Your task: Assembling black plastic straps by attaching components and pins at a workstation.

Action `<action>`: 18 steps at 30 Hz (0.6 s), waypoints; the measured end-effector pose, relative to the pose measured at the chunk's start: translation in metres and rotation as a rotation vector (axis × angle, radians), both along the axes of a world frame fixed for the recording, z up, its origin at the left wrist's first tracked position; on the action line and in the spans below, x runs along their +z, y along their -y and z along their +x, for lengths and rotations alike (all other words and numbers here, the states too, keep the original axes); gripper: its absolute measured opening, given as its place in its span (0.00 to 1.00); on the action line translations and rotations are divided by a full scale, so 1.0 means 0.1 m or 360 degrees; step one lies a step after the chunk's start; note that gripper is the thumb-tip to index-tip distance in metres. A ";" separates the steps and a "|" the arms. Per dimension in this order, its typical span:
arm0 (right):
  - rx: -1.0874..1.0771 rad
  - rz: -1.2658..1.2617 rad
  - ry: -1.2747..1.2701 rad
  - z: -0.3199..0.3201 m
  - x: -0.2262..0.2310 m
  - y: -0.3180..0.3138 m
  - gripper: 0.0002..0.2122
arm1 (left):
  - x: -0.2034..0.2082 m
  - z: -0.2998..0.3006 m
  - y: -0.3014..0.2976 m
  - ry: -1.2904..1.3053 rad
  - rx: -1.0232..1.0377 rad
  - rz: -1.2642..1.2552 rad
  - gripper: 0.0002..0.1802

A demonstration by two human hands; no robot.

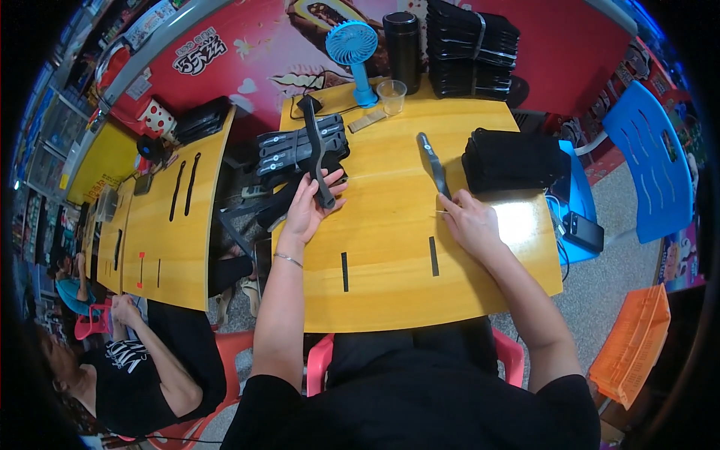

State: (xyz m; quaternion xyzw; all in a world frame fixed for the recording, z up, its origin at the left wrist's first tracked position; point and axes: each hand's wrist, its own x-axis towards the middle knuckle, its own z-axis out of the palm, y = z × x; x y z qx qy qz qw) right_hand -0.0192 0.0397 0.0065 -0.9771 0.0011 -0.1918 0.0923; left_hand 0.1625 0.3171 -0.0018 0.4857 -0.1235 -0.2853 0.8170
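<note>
My left hand is raised palm up over the left part of the yellow table, its fingers curled around a long black strap. That strap points away from me, above a pile of similar straps. On the right, my right hand rests low on the tabletop. Its fingertips pinch the near end of a second black strap, which lies on the wood with its rounded far end lifted or shiny. Something thin and pale sticks out by those fingertips, too small to name. Two short dark strips are on the table near me.
Bundled black straps overhang the left edge. Behind stand a blue fan, a clear cup, a black bottle and stacked bundles. A black stack sits right. At left, a person sits beside another table.
</note>
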 end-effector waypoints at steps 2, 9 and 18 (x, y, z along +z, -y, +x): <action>-0.0059 0.0034 0.0016 0.02 0.02 -0.02 0.10 | 0.11 -0.12 -0.02 0.0015 0.0045 0.0023 0.14; 0.0022 0.0497 0.0647 -0.18 0.37 -0.18 0.05 | 0.00 -1.03 -0.22 -0.0310 -0.0036 -0.0518 0.17; 0.0737 0.1778 0.1140 -0.95 1.24 -0.79 0.15 | -0.31 -1.55 -0.40 -0.0634 0.0096 -0.0821 0.19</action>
